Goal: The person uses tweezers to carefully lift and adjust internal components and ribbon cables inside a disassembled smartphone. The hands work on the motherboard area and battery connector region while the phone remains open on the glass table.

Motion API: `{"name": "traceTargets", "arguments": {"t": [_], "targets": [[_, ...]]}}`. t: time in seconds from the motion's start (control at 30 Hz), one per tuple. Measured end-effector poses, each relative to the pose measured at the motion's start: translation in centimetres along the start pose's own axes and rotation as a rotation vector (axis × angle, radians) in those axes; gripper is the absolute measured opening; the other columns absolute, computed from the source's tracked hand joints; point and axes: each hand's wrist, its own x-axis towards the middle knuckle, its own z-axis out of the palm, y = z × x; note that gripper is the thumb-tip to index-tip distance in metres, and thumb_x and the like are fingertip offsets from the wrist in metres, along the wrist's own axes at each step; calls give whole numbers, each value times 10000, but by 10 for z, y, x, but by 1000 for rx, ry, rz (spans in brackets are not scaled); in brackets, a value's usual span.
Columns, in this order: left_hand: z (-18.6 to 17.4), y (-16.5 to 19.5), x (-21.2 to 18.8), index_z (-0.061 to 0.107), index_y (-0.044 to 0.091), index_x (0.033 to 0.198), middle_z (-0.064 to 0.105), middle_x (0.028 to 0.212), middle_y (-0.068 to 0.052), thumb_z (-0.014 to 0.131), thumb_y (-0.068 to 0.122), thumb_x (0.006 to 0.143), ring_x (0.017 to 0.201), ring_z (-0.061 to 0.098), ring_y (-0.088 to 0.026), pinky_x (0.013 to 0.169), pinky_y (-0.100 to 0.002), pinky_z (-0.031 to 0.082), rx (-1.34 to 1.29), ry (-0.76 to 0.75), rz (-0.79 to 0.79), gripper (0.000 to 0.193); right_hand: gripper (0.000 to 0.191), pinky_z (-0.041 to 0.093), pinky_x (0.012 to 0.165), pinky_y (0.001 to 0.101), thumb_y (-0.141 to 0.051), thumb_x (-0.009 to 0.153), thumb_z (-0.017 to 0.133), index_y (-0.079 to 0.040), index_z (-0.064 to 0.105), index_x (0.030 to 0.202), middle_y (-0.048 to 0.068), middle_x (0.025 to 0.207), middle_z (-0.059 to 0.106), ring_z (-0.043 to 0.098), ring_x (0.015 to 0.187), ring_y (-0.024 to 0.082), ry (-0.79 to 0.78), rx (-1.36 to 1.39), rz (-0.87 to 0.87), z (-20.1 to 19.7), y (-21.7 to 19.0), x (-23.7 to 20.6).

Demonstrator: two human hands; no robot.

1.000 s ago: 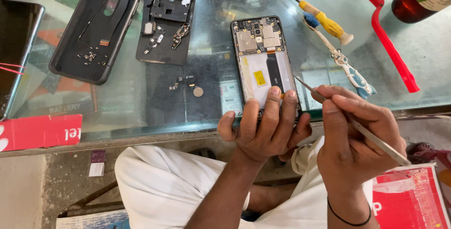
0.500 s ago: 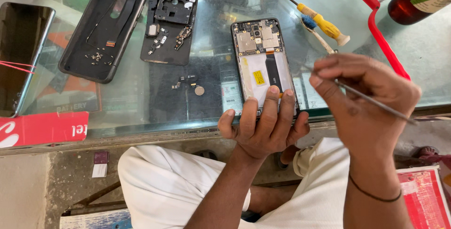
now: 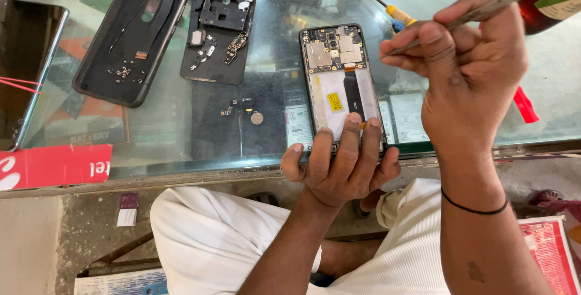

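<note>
Glass counter (image 3: 181, 144) spans the view. Opened phone (image 3: 342, 83) lies flat on it, back off, circuit boards exposed, just ahead of left hand (image 3: 339, 165), whose fingers press its near end. Likely light, stiff, fragile inside; best held by frame edges, not boards. Right hand (image 3: 463, 71) is raised right of phone, clenched round thin metal tweezers (image 3: 484, 7). Far left of left hand: black back cover (image 3: 130, 38), parts tray (image 3: 221, 26) w/ brackets. Small screws, coin-like part (image 3: 257, 118) lie loose nearby; easy to scatter.
</note>
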Motion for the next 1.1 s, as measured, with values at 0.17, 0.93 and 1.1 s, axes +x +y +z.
{"name": "traceTargets", "arguments": {"t": [0.17,0.93,1.1], "targets": [[0,1,1,753,194,1162,680,1153,1,547,506,1054,1137,491,-208,1053,-509,234,-5,-14,-1,389,186,666,817,289,-104,1177,599,7,454,1208,100,943,703,748,879,154,-23,-8,129,3,1,7],[2,1,-4,751,201,1148,671,1139,11,539,507,1056,1138,490,-207,1049,-508,241,1,-1,-6,383,195,654,772,235,-130,1148,609,7,479,1193,101,963,717,749,877,122,-51,-98,121,6,-3,7],[1,1,-2,752,202,1163,659,1152,12,530,511,1056,1139,492,-207,1054,-511,237,8,-2,0,396,191,660,809,251,-144,1156,589,21,502,1197,96,993,710,748,934,126,-55,-83,98,8,-5,6]]}}
